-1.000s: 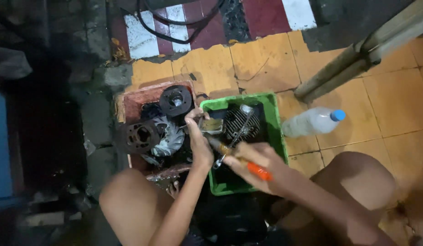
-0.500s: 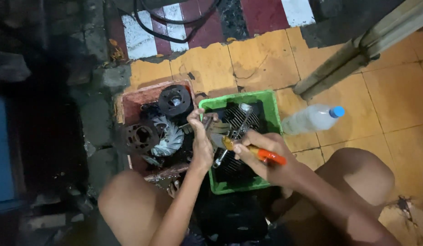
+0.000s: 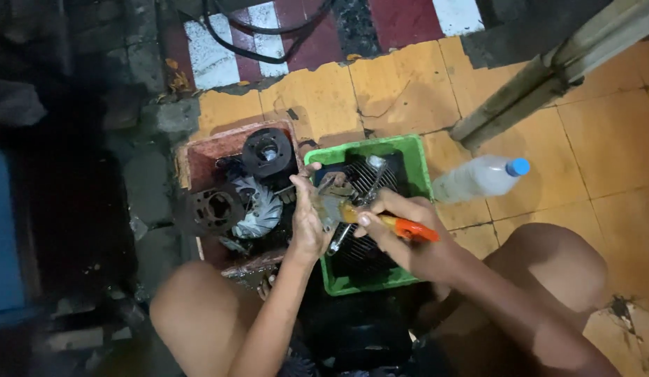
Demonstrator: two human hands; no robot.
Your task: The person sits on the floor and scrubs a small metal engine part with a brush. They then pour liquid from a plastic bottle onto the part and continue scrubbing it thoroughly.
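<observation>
Left hand (image 3: 309, 225) at the centre, fingers clenched around a small metal part (image 3: 329, 187), held over the near-left edge of the green tray (image 3: 415, 159). Right hand (image 3: 397, 227) just beside it at 3 o'clock, fingers wrapped around an orange-handled brush (image 3: 407, 228), bristle end pressed against the part in the left hand. Both hands touching or nearly touching at the part. Under them, inside the green tray, a dark finned cylinder (image 3: 366, 178), partly hidden by the hands. At 9 o'clock from the hands, a red tray (image 3: 198, 157) touching the green one, packed with a round black part (image 3: 268, 151), a pale fan wheel (image 3: 258, 209) and a dark flanged block (image 3: 212, 209). At 3 o'clock, well apart from the right hand, a clear bottle (image 3: 478, 178) with a blue cap lying on its side on the yellow tiled floor (image 3: 603, 132). Bare knees at 7 and 5 o'clock.
</observation>
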